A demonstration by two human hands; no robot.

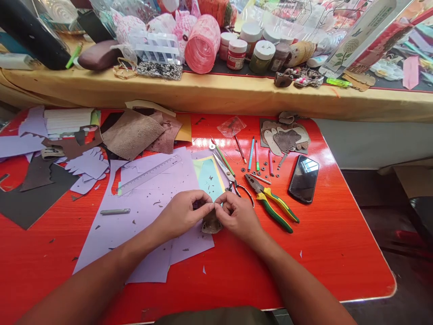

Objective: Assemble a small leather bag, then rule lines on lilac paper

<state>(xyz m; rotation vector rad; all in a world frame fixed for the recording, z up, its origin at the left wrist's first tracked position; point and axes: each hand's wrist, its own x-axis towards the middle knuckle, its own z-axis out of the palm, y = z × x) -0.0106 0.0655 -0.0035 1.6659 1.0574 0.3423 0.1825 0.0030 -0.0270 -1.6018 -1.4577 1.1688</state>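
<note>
Head view: left of the pliers point(262, 197), your left hand point(182, 212) and right hand point(241, 219) meet, each thumb and forefinger drawn together at the tips; you cannot tell what, if anything, is pinched between them. The small brown leather piece point(212, 225), also left of the pliers, sits just below those fingertips, toward your body, its upper part hidden. Its long axis is unclear; both hands are about equally near, your right on the pliers' side.

It is bright. White shine sits on the red table point(338, 212) and the black smartphone point(303, 180). Near the top corners, it all looks stretched and fuzzy.
</note>
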